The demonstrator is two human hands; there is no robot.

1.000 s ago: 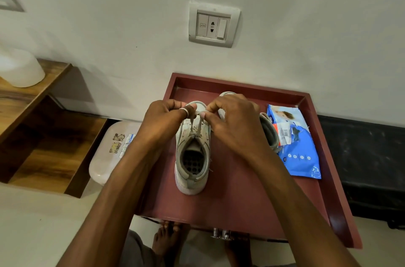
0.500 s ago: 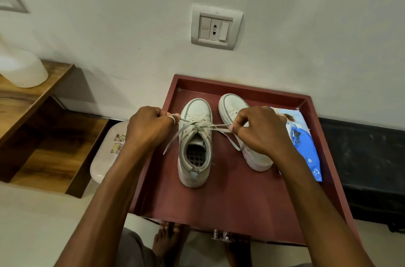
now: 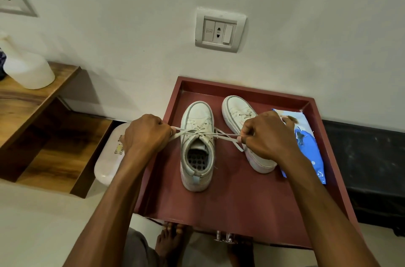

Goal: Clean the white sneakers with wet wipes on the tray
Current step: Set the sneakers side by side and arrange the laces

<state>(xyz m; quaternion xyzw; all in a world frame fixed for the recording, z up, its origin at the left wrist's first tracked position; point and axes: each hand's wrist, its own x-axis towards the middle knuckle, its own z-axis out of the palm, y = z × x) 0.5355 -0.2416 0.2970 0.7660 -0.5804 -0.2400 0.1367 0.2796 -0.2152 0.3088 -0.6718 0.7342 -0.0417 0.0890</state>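
"Two hands, one lace. What does your feed show, left to right?"

"From my remote seat: at far left a white jug [image 3: 26,69] stands on a wooden shelf [image 3: 32,98]. Below it, on the floor beside the tray, sits a white lidded box [image 3: 107,161] with a small cartoon sticker; I can read no words on it. Next comes the left hand [image 3: 146,135], fingers curled in, pinching one end of the lace [image 3: 225,134] just off the tray's left wall."

"And the shoes?"

"Both white sneakers stand upright inside the dark red tray [image 3: 230,212], toes to the wall. The left sneaker [image 3: 197,148] is in the middle of the tray, its opening facing my camera. The lace runs taut across its top eyelets, out to both hands. The right sneaker [image 3: 236,111] stands just beside it, angled a little, its heel half covered by the right hand [image 3: 267,135]. That hand is curled too, thumb and forefinger nipping the other lace end, a loose tail hanging below."

"Any wipes?"

"A blue-and-white wet wipes pack [image 3: 311,153] lies flat along the tray's right wall, partly under the right wrist. It carries a printed picture and white dots; its lettering is too small to read, so no brand. Above the tray a switch plate [image 3: 220,30] is on the wall, its tiny marking illegible. A bare foot [image 3: 168,242] shows under the tray's near edge."
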